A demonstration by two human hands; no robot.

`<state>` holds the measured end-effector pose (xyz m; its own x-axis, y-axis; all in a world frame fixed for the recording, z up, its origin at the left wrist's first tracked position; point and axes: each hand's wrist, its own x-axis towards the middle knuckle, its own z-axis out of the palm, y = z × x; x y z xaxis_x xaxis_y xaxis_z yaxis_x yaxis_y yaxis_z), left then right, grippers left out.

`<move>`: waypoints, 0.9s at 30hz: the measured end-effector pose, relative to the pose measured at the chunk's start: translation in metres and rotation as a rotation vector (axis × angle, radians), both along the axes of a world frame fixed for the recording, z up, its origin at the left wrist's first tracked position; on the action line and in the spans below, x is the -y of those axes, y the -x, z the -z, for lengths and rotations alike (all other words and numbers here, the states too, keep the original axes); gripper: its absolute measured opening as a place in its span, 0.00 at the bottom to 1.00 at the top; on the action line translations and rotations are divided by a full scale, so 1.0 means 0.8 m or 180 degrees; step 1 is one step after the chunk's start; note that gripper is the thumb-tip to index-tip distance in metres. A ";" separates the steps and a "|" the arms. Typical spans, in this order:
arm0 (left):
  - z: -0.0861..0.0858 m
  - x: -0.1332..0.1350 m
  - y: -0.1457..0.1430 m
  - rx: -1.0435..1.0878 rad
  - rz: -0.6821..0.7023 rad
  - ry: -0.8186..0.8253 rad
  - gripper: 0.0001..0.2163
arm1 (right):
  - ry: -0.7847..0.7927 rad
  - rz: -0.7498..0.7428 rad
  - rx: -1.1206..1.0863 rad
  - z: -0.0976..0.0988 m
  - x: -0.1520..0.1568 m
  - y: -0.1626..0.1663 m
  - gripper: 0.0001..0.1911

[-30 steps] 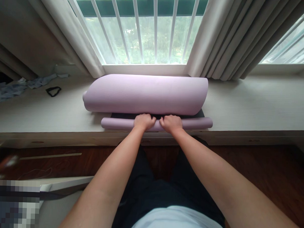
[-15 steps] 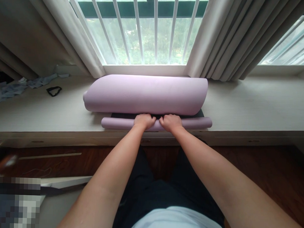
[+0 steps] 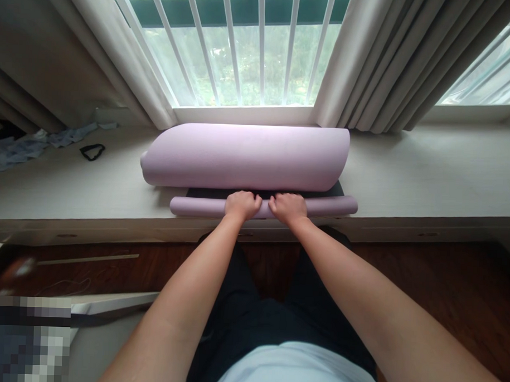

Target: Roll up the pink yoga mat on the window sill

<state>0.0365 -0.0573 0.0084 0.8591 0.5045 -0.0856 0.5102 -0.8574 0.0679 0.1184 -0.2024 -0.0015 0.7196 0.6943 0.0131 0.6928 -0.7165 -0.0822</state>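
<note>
Both hands are on the tight near roll of a lilac exercise mat (image 3: 248,154), which lies lengthwise across the window ledge (image 3: 410,168) below the window. The left hand (image 3: 243,204) and the right hand (image 3: 288,208) sit side by side near the roll's middle, slightly apart, knuckles up. The fingers of each are curled over the roll, grasping it; their tips are hidden on the far side.

The step looks like winding the mat up tightly. For that, equal pressure from both palms matters most, since a stronger push on one side would likely skew the coil. A wider hold, toward the left and right ends, would probably steer it better. The loose far fold reaches farther left than the near roll, while the roll runs farther right, so the side edges deserve checking. Little ledge remains on the near side; pressing down and away seems safer than pulling nearer.
</note>
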 end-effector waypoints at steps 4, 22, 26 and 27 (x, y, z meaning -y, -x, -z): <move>-0.005 0.005 0.005 -0.0028 -0.0003 0.0026 0.27 | -0.0027 -0.0058 0.0028 -0.001 0.003 0.003 0.27; 0.006 -0.020 -0.022 -0.0202 0.0083 0.0227 0.27 | 0.0164 0.0108 -0.0292 -0.008 -0.013 -0.019 0.31; 0.006 -0.008 -0.009 -0.0011 0.0022 0.0057 0.26 | 0.0095 0.0106 -0.0169 -0.004 -0.004 -0.007 0.31; 0.007 -0.004 -0.004 0.0032 0.0018 0.0007 0.26 | 0.0052 0.0066 -0.0105 -0.002 -0.001 -0.004 0.30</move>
